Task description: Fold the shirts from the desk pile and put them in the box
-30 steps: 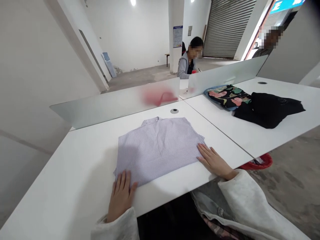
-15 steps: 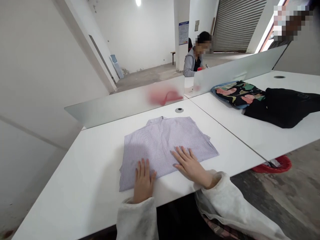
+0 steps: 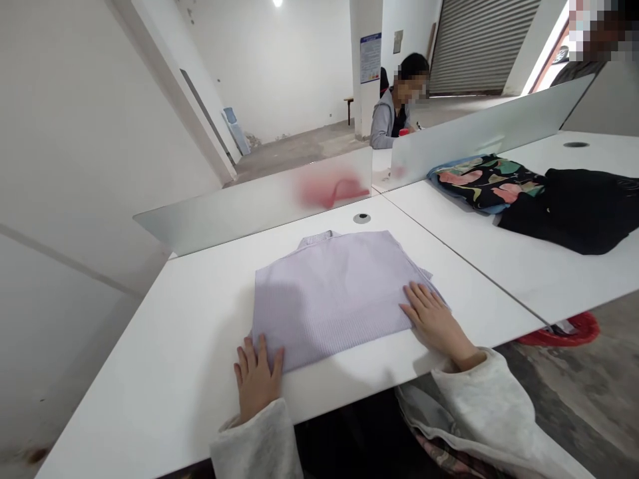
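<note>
A folded striped shirt [image 3: 334, 286] in pale purple lies flat on the white table [image 3: 200, 319], its collar [image 3: 318, 238] at the far edge. My left hand [image 3: 258, 374] rests on the shirt's near left corner with the fingers spread. At the near right corner, my right hand [image 3: 436, 320] lies with its fingers stretched over the cloth. Neither hand grips anything.
Frosted dividers [image 3: 264, 196] run along the table's far side. On the right lie a floral garment [image 3: 492, 181] and a black garment [image 3: 574, 209]. A red basket [image 3: 574, 332] stands below the right edge. Another person [image 3: 387, 120] sits beyond the dividers.
My hands have moved apart over the shirt, the left toward its left corner and the right toward its right corner. The view has shifted slightly.
</note>
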The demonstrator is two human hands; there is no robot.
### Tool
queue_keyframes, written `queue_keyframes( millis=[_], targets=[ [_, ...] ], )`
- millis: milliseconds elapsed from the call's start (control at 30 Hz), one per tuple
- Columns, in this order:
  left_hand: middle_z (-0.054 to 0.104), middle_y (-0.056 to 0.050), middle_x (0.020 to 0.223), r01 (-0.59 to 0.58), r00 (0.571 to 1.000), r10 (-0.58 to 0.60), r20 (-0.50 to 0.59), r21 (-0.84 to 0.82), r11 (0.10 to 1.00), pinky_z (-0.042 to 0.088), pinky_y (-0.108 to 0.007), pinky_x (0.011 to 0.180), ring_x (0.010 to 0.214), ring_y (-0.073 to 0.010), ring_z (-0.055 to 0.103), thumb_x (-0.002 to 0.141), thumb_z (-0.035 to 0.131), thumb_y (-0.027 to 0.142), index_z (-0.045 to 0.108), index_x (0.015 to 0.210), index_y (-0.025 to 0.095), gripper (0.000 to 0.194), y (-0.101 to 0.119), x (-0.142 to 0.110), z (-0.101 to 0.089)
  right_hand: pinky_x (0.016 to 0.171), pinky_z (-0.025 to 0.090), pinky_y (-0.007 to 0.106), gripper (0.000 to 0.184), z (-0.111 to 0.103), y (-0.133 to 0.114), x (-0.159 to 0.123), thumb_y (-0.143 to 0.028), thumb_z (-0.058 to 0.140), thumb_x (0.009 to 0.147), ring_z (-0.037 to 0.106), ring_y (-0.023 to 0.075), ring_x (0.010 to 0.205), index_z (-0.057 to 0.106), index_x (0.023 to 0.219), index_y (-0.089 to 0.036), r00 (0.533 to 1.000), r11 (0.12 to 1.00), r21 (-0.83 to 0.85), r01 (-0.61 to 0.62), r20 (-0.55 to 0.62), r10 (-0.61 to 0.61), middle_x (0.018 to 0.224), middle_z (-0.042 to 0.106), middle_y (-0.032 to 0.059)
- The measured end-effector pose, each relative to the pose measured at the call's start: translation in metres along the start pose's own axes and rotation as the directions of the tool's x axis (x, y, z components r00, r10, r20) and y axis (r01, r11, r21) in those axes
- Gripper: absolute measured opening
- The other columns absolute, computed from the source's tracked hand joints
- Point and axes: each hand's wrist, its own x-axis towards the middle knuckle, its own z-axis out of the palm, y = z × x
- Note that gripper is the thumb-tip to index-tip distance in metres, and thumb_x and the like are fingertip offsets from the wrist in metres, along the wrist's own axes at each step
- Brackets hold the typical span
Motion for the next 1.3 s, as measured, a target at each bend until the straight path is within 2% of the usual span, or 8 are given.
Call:
queue_keyframes(
  millis=[233, 333, 433, 633, 833, 1033, 1167, 1300],
  targets=[
    [0.017, -0.011, 0.155, -0.033, 0.997, 0.028, 0.071, 0.066, 0.997, 0.02, -0.05, 0.113, 0.142, -0.0337, 0.016, 0.093, 0.037, 0.044, 0.027, 0.147, 0.016, 0.062, 0.011, -0.023, -0.008, 0.092, 0.044, 0.047, 0.062, -0.018, 0.014, 0.0, -0.05, 0.034, 0.094, 0.047, 0.0359, 0.119, 0.052, 0.127, -0.001, 0.972, 0.975, -0.067, -0.214, -0.11, 0.206, 0.134, 0.047, 0.0252],
    [0.028, -0.015, 0.151, 0.017, 1.0, -0.015, -0.021, 0.123, 0.992, 0.022, -0.055, 0.111, 0.139, -0.0378, 0.022, 0.09, 0.043, 0.042, 0.04, 0.142, 0.012, 0.06, 0.021, -0.035, -0.012, 0.075, 0.047, 0.045, 0.064, -0.028, 0.03, 0.001, -0.053, 0.041, 0.09, 0.055, 0.0361, 0.1, 0.051, 0.128, -0.002, 0.918, 0.915, -0.109, -0.388, -0.132, 0.373, 0.115, 0.056, 0.0243],
    [0.041, -0.018, 0.144, -0.131, 0.973, 0.151, -0.177, 0.122, 0.984, 0.026, -0.057, 0.109, 0.136, -0.039, 0.029, 0.089, 0.047, 0.036, 0.054, 0.131, 0.009, 0.05, 0.047, -0.044, -0.013, 0.069, 0.047, 0.039, 0.058, -0.029, 0.044, 0.005, -0.052, 0.044, 0.089, 0.057, 0.0307, 0.085, 0.058, 0.119, -0.005, 0.916, 0.918, -0.045, -0.394, -0.094, 0.389, 0.096, 0.059, 0.0192],
    [0.049, -0.009, 0.14, -0.687, 0.708, 0.658, -0.255, -0.036, 0.726, 0.036, -0.049, 0.108, 0.132, -0.0278, 0.041, 0.093, 0.04, 0.035, 0.053, 0.13, 0.017, 0.044, 0.173, -0.064, -0.002, 0.07, 0.044, 0.036, 0.039, -0.026, 0.044, 0.016, -0.046, 0.04, 0.089, 0.056, 0.0258, 0.08, 0.06, 0.089, -0.012, 0.961, 0.954, 0.155, -0.257, -0.068, 0.27, 0.09, 0.059, 0.0158],
    [0.029, -0.012, 0.152, -0.837, 0.537, 0.803, -0.257, -0.044, 0.546, 0.03, -0.049, 0.112, 0.14, -0.0301, 0.023, 0.091, 0.044, 0.036, 0.029, 0.145, 0.008, 0.062, 0.29, -0.082, 0.021, 0.056, 0.039, 0.028, 0.034, -0.044, 0.037, 0.018, -0.052, 0.038, 0.086, 0.051, 0.0169, 0.058, 0.047, 0.075, -0.021, 0.895, 0.741, 0.509, -0.438, 0.165, 0.415, 0.064, 0.056, 0.0025],
    [0.035, -0.015, 0.149, -0.779, 0.626, 0.746, -0.226, -0.158, 0.606, 0.036, -0.045, 0.109, 0.135, -0.028, 0.035, 0.089, 0.039, 0.014, 0.027, 0.146, 0.008, 0.058, 0.317, -0.07, 0.03, 0.066, 0.048, 0.031, 0.041, -0.048, 0.039, 0.015, -0.06, 0.045, 0.082, 0.056, 0.0183, 0.069, 0.052, 0.077, -0.02, 0.897, 0.474, 0.787, -0.395, 0.217, 0.386, 0.072, 0.061, 0.0043],
    [0.04, -0.013, 0.146, -0.741, 0.662, 0.715, -0.222, -0.333, 0.583, 0.038, -0.045, 0.107, 0.133, -0.0281, 0.038, 0.089, 0.039, 0.014, 0.027, 0.147, 0.012, 0.059, 0.311, -0.063, 0.022, 0.076, 0.053, 0.036, 0.059, -0.043, 0.037, 0.02, -0.06, 0.019, 0.092, 0.064, 0.0219, 0.088, 0.059, 0.103, -0.018, 0.918, 0.248, 0.916, -0.315, 0.228, 0.325, 0.091, 0.066, 0.0118],
    [0.044, -0.008, 0.144, -0.7, 0.679, 0.691, -0.248, -0.503, 0.507, 0.033, -0.043, 0.111, 0.134, -0.025, 0.038, 0.095, 0.033, 0.027, 0.039, 0.142, 0.018, 0.048, 0.309, -0.062, 0.009, 0.083, 0.053, 0.044, 0.068, -0.033, 0.034, 0.045, -0.059, 0.012, 0.091, 0.064, 0.0257, 0.097, 0.063, 0.102, -0.016, 0.96, 0.269, 0.938, -0.219, 0.157, 0.231, 0.086, 0.068, 0.0139]
  ],
)
